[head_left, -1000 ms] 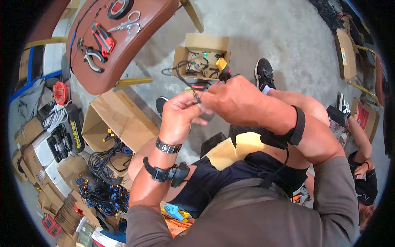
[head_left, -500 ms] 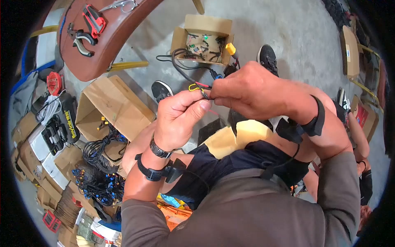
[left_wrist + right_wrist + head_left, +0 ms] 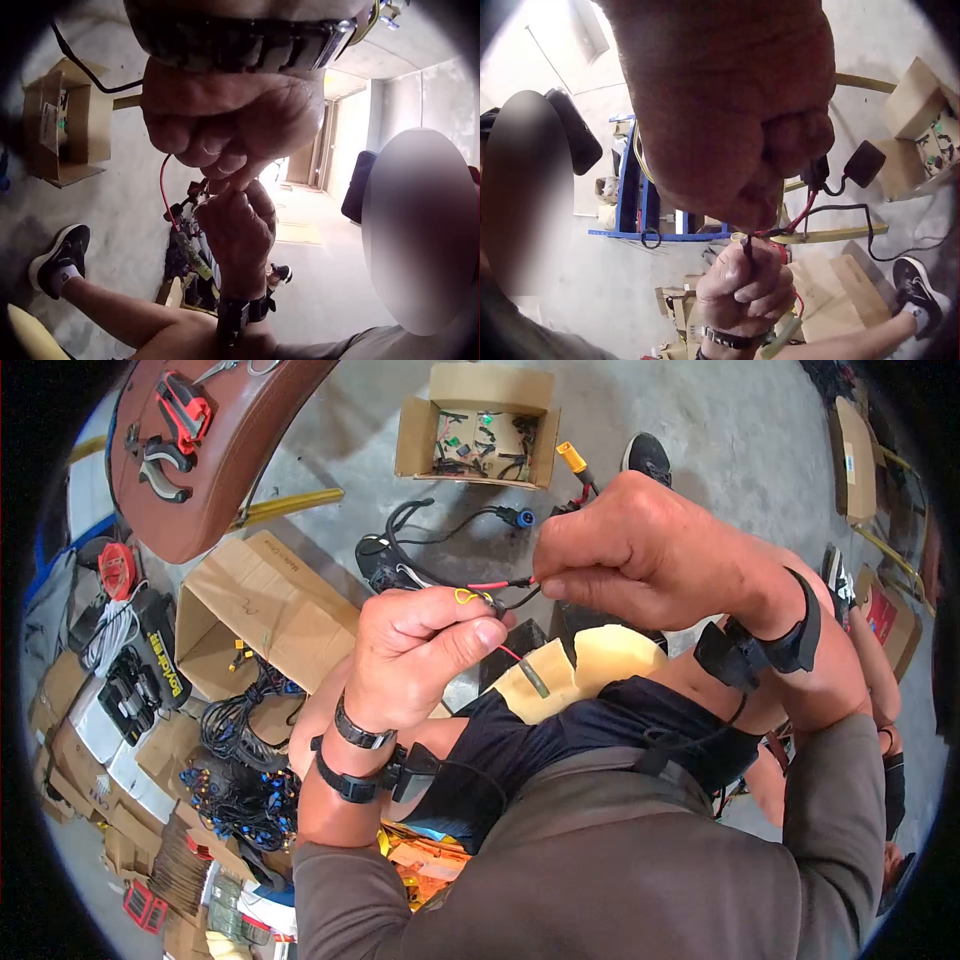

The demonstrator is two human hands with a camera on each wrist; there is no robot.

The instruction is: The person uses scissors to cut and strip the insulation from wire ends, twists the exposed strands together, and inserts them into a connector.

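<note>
My left hand (image 3: 425,650) pinches a cluster of thin wires between thumb and forefinger. A yellow wire (image 3: 468,597) loops up over its forefinger. Below the thumb hangs a red wire (image 3: 509,653) with a small greenish tube (image 3: 535,680) at its end. Just to the right, my right hand (image 3: 640,555) pinches a dark wire beside a red lead (image 3: 490,586), its fingers curled. A yellow connector (image 3: 572,457) sticks up beyond the right knuckles. A black cable (image 3: 400,535) ending in a blue round connector (image 3: 522,517) hangs past the left hand. The fingers hide the wire ends.
A small cardboard box (image 3: 545,445) of electronic bits stands on the floor ahead. On a brown seat (image 3: 200,530) at upper left lie pliers (image 3: 165,468) and a red-black tool (image 3: 183,410). A larger carton (image 3: 290,600) stands at left, near piled black cables (image 3: 235,800). Another person sits at right.
My hands have drawn slightly apart, showing more wire between them. The tube on the red wire now hangs clear below my left thumb. The head view has shifted, so box and seat sit higher.
</note>
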